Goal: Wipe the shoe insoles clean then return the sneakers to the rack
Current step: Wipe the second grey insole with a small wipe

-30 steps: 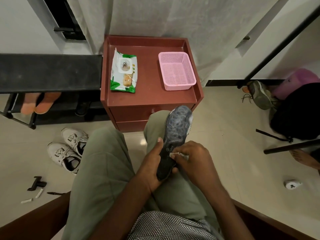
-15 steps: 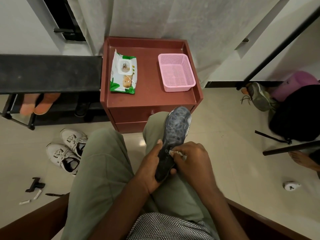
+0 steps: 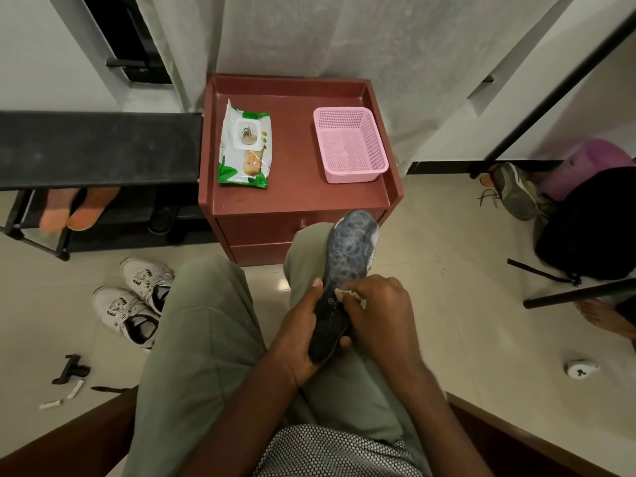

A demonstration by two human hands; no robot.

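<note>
Wipe shifted up insole, under right fingers.

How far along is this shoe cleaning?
Midway at best. The left hand holds one insole on the lap while the right hand rubs it with a wipe. Both sneakers sit on the floor, not yet on the rack. No second insole shows.

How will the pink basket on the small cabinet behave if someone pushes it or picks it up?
The pink basket looks empty and its walls are thin mesh, so it is probably very light. On the smooth cabinet top it would likely slide rather than tip, since it is low and wide. The thin mesh walls may flex a little under a tight grip.
</note>
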